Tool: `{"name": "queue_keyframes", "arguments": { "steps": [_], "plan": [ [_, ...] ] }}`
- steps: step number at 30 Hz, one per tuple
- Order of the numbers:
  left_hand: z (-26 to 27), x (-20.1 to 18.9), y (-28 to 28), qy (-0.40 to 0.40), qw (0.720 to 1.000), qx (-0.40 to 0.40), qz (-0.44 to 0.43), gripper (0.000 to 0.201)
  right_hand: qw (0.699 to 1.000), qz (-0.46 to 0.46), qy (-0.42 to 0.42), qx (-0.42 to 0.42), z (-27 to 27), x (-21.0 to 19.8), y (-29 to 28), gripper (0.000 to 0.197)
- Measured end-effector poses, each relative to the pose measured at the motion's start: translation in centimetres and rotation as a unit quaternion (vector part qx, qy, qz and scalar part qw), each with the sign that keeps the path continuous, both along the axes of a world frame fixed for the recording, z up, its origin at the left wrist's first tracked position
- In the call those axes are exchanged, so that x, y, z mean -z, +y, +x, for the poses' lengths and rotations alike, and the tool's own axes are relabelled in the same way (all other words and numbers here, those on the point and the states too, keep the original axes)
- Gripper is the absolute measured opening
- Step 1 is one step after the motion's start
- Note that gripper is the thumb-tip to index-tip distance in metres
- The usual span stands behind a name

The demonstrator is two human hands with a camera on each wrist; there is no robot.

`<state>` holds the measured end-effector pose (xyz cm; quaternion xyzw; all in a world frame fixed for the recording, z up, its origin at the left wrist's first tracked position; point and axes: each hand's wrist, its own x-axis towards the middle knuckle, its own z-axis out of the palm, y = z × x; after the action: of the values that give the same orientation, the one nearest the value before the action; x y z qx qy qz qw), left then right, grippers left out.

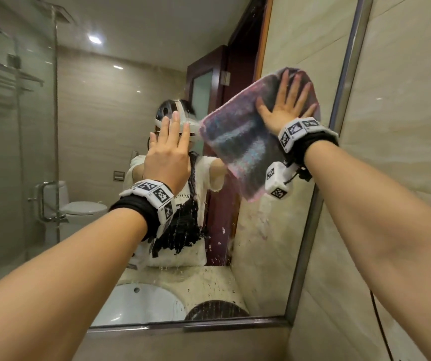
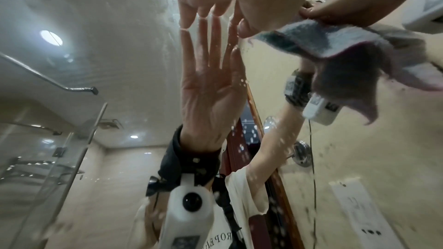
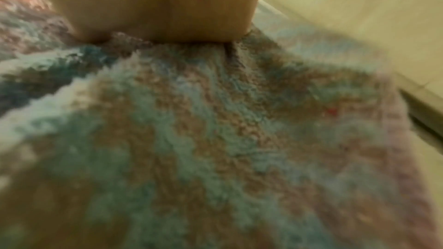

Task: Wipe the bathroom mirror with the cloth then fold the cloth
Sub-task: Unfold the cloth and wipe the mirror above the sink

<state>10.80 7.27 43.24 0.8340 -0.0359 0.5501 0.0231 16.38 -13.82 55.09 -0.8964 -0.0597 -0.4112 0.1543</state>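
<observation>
Right, head view: my right hand (image 1: 286,105) flat, fingers spread, pressing cloth (image 1: 240,136) against mirror (image 1: 92,121) near right frame edge; nothing gripped, palm pressure only. Left hand (image 1: 168,155) flat on glass, fingers straight, bracing. Droplets remain on lower glass, so I judge wiping unfinished.

Left wrist view: left fingertips (image 2: 185,22) meet glass; cloth corner (image 2: 369,109) hangs loose.

Right wrist view: blurred; palm on cloth. I'd keep pressure even, overlap strokes downward, gather loose corner under palm.
</observation>
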Motion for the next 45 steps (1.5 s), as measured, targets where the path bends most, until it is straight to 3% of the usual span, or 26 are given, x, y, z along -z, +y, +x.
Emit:
{"name": "queue_keyframes", "arguments": {
  "steps": [5,11,14,19,21,24,32,35,39,42,45],
  "plan": [
    [0.4,0.4,-0.3,-0.015,1.0,-0.017,0.004,0.054,1.0,-0.011,0.01,0.022,0.9,4.5,-2.7,0.081],
    [0.4,1.1,-2.1,0.016,0.999,-0.032,-0.011,0.057,0.986,-0.121,0.09,0.074,0.6,12.2,-3.8,0.085],
    [0.8,1.2,-2.0,0.003,0.999,-0.038,-0.008,0.057,0.988,-0.116,0.076,0.071,0.4,11.0,-3.2,0.088],
    [1.4,1.7,-1.6,-0.024,0.999,-0.03,0.017,0.055,0.989,-0.143,-0.027,0.036,-0.4,3.1,1.0,0.088],
    [1.6,2.0,-1.0,-0.028,0.999,-0.032,0.034,0.053,0.984,-0.172,-0.043,0.014,-0.5,1.8,2.6,0.089],
    [1.5,2.1,-0.6,-0.032,0.997,-0.036,0.053,0.051,0.969,-0.243,-0.046,-0.032,-0.7,2.7,3.7,0.089],
    [1.0,2.5,-1.2,-0.027,0.999,-0.014,0.031,0.047,0.883,-0.46,-0.043,-0.088,-0.7,10.1,1.1,0.079],
    [1.1,2.8,-1.0,-0.05,0.998,-0.021,0.04,0.047,0.92,-0.384,-0.019,-0.076,-0.5,11.4,0.2,0.076],
    [1.1,2.8,-1.4,-0.04,0.999,-0.014,0.022,0.048,0.985,-0.168,0.011,-0.028,0.1,12.7,-1.5,0.081],
    [1.2,3.3,-1.5,-0.044,0.999,-0.021,0.021,0.046,0.997,-0.065,0.034,0.03,0.6,12.4,-4.4,0.082],
    [1.3,3.6,-1.8,-0.047,0.998,-0.026,0.026,0.044,0.996,-0.052,0.044,0.057,0.7,13.2,-6.2,0.085]
  ]
}}
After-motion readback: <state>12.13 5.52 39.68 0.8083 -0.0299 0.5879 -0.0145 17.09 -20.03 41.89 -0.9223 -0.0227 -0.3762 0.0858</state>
